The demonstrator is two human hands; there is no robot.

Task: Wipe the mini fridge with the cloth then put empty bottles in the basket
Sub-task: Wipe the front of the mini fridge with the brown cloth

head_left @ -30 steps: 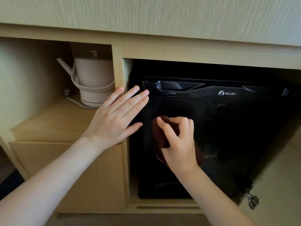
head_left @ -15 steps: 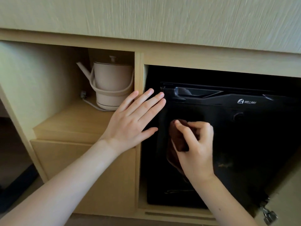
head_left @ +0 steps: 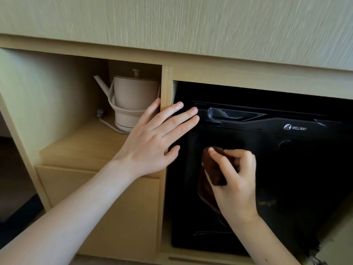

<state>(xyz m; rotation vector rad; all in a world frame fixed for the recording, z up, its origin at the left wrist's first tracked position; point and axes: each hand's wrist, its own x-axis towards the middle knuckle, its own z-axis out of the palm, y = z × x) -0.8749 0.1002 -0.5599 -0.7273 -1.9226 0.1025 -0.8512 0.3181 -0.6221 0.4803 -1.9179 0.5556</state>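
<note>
From the head view, our right hand (head_left: 234,180) stays clenched on the brown cloth (head_left: 212,173) against the black mini fridge (head_left: 286,159) door, barely shifted since a second ago, while our left hand (head_left: 152,142), open and flat, braces the cabinet post (head_left: 166,87), so wiping continues.

A pale beige electric kettle (head_left: 133,103) with a slim angled spout and knobbed lid stands on a light wooden shelf (head_left: 80,146) in the open left compartment of the cabinet (head_left: 210,71). Its white cord (head_left: 108,124) trails beside it. A closed drawer front (head_left: 107,203) sits below the shelf.
</note>
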